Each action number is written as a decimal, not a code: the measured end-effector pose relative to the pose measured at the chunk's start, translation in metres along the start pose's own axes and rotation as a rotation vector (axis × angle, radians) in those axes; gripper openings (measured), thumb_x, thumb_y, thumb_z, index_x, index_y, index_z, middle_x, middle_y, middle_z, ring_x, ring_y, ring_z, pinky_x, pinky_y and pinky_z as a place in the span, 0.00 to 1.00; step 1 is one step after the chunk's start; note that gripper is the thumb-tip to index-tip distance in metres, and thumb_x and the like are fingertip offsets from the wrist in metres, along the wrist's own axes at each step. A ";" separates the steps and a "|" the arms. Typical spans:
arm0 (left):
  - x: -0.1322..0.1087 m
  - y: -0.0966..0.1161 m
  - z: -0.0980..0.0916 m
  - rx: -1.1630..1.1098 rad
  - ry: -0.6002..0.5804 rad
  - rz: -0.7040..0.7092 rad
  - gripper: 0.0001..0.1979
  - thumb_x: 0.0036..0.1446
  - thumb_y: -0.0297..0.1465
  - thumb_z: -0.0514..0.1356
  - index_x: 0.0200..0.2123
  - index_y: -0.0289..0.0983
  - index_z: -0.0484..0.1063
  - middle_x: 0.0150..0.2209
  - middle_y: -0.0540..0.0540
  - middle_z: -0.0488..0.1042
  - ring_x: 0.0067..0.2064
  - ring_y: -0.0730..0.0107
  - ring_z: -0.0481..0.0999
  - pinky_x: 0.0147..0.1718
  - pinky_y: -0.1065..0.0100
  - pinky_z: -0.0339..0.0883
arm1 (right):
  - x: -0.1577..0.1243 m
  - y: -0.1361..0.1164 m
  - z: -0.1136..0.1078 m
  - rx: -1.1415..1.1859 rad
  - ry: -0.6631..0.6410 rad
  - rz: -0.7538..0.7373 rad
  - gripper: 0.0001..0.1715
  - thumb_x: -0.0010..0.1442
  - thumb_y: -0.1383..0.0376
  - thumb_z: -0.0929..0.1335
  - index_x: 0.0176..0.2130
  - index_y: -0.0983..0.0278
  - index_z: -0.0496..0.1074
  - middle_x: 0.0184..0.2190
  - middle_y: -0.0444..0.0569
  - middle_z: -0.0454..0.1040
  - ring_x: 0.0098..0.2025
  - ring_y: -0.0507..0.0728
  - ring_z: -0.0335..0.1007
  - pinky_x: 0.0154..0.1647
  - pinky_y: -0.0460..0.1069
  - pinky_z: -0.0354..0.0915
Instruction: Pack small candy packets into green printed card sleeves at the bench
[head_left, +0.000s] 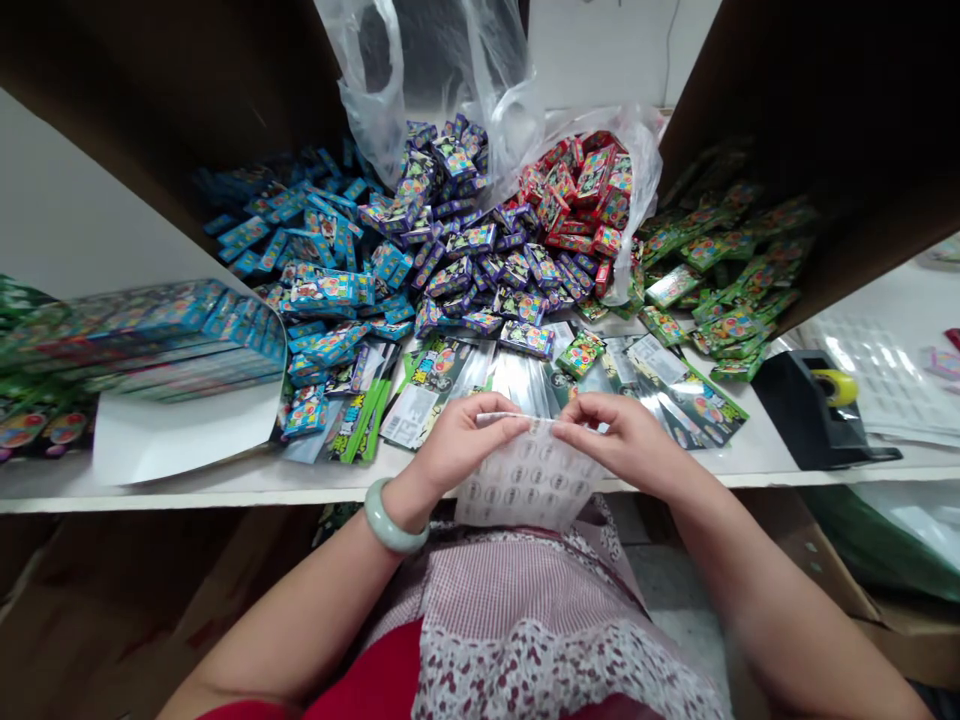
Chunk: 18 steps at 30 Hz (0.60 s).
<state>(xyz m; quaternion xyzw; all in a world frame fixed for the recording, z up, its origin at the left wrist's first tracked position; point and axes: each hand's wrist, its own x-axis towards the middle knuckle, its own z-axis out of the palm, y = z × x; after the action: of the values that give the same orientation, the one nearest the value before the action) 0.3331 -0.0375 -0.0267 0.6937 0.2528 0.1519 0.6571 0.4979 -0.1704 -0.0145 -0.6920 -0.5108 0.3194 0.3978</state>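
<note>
Between my hands, a sheet of round clear stickers (525,485) hangs over the table's front edge. My left hand (469,440) pinches its top left edge between thumb and fingers. At the top right, my right hand (619,435) grips the same sheet with thumb and forefinger. Just beyond my fingers lie flat printed packets (416,410) in green and black, with more printed packets (690,390) to the right. A single green box (580,353) rests on them. The small print on the stickers is too fine to read.
Behind lie heaps of small blue boxes (322,290), purple boxes (469,240), red boxes (592,190) and green boxes (727,270). Plastic bags (510,90) hang at the back. A white tray (180,440) with stacked packs stands left, a black tape dispenser (799,410) right. Dark partitions flank the heaps.
</note>
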 end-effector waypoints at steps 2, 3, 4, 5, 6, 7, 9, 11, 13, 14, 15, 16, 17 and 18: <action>0.000 -0.001 0.000 -0.012 -0.006 -0.036 0.09 0.52 0.36 0.64 0.26 0.37 0.74 0.21 0.51 0.68 0.24 0.74 0.65 0.25 0.73 0.60 | 0.000 0.002 0.001 0.010 0.006 0.021 0.11 0.58 0.59 0.69 0.27 0.62 0.72 0.24 0.43 0.72 0.27 0.51 0.64 0.26 0.46 0.57; 0.001 -0.001 0.000 -0.011 -0.007 -0.032 0.09 0.51 0.36 0.64 0.26 0.37 0.74 0.22 0.51 0.69 0.25 0.74 0.66 0.25 0.72 0.60 | 0.000 0.003 0.001 0.015 0.016 0.025 0.11 0.57 0.59 0.69 0.27 0.62 0.72 0.24 0.43 0.73 0.27 0.51 0.64 0.26 0.47 0.57; 0.001 -0.002 0.001 -0.007 -0.007 -0.017 0.08 0.51 0.36 0.65 0.26 0.37 0.74 0.24 0.50 0.70 0.27 0.73 0.67 0.26 0.72 0.61 | 0.000 0.004 0.001 0.021 0.026 0.027 0.10 0.57 0.59 0.70 0.27 0.62 0.72 0.24 0.43 0.73 0.27 0.51 0.64 0.27 0.47 0.57; 0.001 -0.002 0.001 -0.006 -0.003 0.000 0.07 0.51 0.35 0.65 0.26 0.37 0.75 0.26 0.49 0.72 0.29 0.72 0.69 0.27 0.72 0.62 | 0.000 0.005 0.002 0.029 0.036 0.028 0.10 0.56 0.60 0.70 0.27 0.62 0.72 0.24 0.43 0.73 0.27 0.51 0.64 0.27 0.47 0.58; 0.001 -0.002 0.001 -0.011 0.006 0.011 0.06 0.50 0.34 0.65 0.27 0.37 0.75 0.28 0.48 0.73 0.30 0.71 0.70 0.29 0.72 0.63 | 0.000 0.006 0.002 0.039 0.043 0.031 0.10 0.56 0.60 0.70 0.27 0.62 0.72 0.24 0.43 0.73 0.26 0.51 0.64 0.27 0.47 0.58; 0.002 -0.003 0.002 -0.025 0.017 0.012 0.06 0.50 0.34 0.65 0.29 0.37 0.75 0.30 0.48 0.74 0.32 0.71 0.70 0.29 0.71 0.64 | 0.000 0.007 0.002 0.050 0.047 0.038 0.10 0.56 0.60 0.70 0.26 0.62 0.71 0.23 0.43 0.72 0.26 0.51 0.64 0.27 0.47 0.58; 0.002 -0.005 0.002 -0.081 0.054 -0.008 0.07 0.49 0.33 0.66 0.32 0.38 0.75 0.29 0.49 0.73 0.30 0.72 0.70 0.29 0.72 0.64 | 0.000 0.009 0.002 0.074 0.049 0.061 0.11 0.56 0.59 0.70 0.26 0.62 0.71 0.23 0.43 0.72 0.26 0.51 0.63 0.27 0.47 0.58; 0.002 -0.007 0.000 -0.136 0.084 -0.017 0.07 0.49 0.32 0.66 0.31 0.37 0.74 0.27 0.51 0.71 0.28 0.74 0.68 0.28 0.72 0.62 | 0.000 0.011 0.001 0.094 0.041 0.084 0.12 0.56 0.58 0.70 0.26 0.63 0.71 0.24 0.43 0.71 0.26 0.51 0.63 0.27 0.47 0.58; 0.002 -0.008 -0.001 -0.153 0.090 0.008 0.05 0.49 0.32 0.65 0.29 0.37 0.73 0.26 0.51 0.69 0.27 0.75 0.67 0.28 0.72 0.62 | -0.001 0.012 0.000 0.107 0.028 0.091 0.13 0.57 0.57 0.69 0.27 0.63 0.70 0.24 0.43 0.71 0.27 0.51 0.63 0.28 0.47 0.58; 0.001 -0.008 -0.002 -0.150 0.086 0.031 0.05 0.50 0.31 0.65 0.29 0.37 0.72 0.26 0.51 0.70 0.28 0.75 0.67 0.28 0.72 0.62 | -0.001 0.013 0.001 0.109 0.024 0.090 0.13 0.57 0.57 0.69 0.27 0.63 0.70 0.24 0.43 0.71 0.27 0.51 0.63 0.28 0.47 0.58; 0.001 -0.008 -0.002 -0.142 0.077 0.053 0.04 0.50 0.30 0.64 0.29 0.37 0.73 0.28 0.51 0.70 0.29 0.74 0.68 0.29 0.72 0.62 | -0.002 0.014 0.001 0.109 0.023 0.088 0.12 0.57 0.57 0.69 0.28 0.63 0.70 0.25 0.43 0.70 0.27 0.51 0.63 0.28 0.47 0.58; 0.000 -0.007 -0.003 -0.135 0.070 0.072 0.04 0.50 0.30 0.64 0.30 0.37 0.73 0.29 0.50 0.71 0.30 0.74 0.68 0.30 0.72 0.62 | -0.002 0.014 0.002 0.112 0.023 0.087 0.12 0.57 0.57 0.70 0.28 0.63 0.70 0.25 0.43 0.70 0.28 0.51 0.63 0.29 0.47 0.58; 0.000 -0.006 -0.003 -0.129 0.068 0.082 0.03 0.50 0.30 0.64 0.30 0.37 0.73 0.30 0.50 0.71 0.31 0.73 0.69 0.31 0.72 0.62 | -0.002 0.014 0.003 0.118 0.026 0.088 0.12 0.57 0.58 0.70 0.28 0.63 0.70 0.25 0.43 0.70 0.28 0.51 0.63 0.29 0.47 0.59; 0.000 -0.006 -0.002 -0.119 0.068 0.082 0.03 0.51 0.30 0.64 0.30 0.37 0.73 0.30 0.50 0.71 0.31 0.73 0.68 0.31 0.71 0.62 | -0.002 0.014 0.003 0.127 0.027 0.091 0.12 0.57 0.58 0.70 0.28 0.63 0.70 0.25 0.43 0.70 0.28 0.51 0.63 0.29 0.47 0.59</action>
<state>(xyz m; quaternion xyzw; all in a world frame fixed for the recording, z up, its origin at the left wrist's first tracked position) 0.3310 -0.0355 -0.0321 0.6576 0.2368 0.2169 0.6815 0.5007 -0.1741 -0.0283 -0.6922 -0.4521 0.3594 0.4328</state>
